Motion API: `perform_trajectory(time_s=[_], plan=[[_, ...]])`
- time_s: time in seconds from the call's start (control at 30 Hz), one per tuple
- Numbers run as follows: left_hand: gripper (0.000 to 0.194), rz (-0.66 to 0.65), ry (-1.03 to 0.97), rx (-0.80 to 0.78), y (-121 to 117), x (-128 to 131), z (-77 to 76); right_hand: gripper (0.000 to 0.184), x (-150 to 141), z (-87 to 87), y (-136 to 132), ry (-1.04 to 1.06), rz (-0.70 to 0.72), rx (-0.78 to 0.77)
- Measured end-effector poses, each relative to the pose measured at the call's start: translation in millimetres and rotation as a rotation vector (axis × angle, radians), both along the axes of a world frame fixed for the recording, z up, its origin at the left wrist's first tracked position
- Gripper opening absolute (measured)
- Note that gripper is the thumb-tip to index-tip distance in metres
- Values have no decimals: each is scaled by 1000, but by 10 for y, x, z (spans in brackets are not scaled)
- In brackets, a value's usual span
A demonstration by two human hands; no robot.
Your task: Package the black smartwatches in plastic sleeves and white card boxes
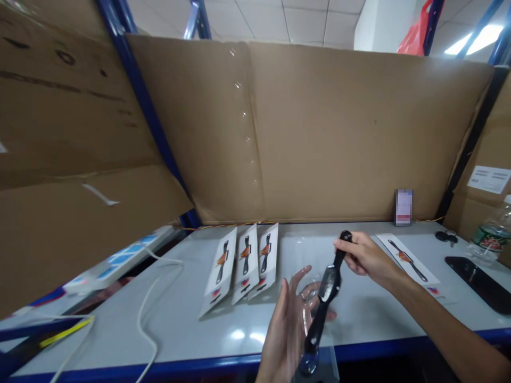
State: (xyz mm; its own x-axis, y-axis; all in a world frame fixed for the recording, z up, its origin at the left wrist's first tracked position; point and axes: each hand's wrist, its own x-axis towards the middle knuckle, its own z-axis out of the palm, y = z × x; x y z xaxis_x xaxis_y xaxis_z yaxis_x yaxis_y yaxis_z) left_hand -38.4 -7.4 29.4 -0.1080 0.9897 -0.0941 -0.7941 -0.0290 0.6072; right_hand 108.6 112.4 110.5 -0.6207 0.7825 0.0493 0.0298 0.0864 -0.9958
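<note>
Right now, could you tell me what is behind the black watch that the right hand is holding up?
Behind the black watch lies the open left hand with a clear plastic sleeve, then the grey table. The watch hides part of the palm and sleeve.

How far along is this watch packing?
Three packaged watches lie finished in a row. In hand: the right hand holds a black watch, the left hand a clear sleeve. One printed card waits at the right.
</note>
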Motion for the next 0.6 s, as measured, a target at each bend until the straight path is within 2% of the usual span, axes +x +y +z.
perform_trajectory(time_s=[0.17,0.3,0.33,0.37,0.47,0.53,0.6], plan=[[56,9,69,-42,-20,2,-23,33,-433,-53,89,-86,135,11],[50,-12,60,-32,0,-18,-64,10,-641,-116,122,-162,138,53],[47,1,43,-50,10,-25,-70,10,-659,-129,120,-164,123,64],[45,15,19,-77,21,-33,-74,18,-658,-135,112,-153,97,81],[41,40,-75,-162,51,-54,-69,37,-513,-99,50,-102,-26,197],[40,56,-121,-193,64,-65,-57,35,-283,-39,2,-125,-128,338],[40,74,-144,-217,72,-74,-47,30,47,14,-18,-249,-267,520]])
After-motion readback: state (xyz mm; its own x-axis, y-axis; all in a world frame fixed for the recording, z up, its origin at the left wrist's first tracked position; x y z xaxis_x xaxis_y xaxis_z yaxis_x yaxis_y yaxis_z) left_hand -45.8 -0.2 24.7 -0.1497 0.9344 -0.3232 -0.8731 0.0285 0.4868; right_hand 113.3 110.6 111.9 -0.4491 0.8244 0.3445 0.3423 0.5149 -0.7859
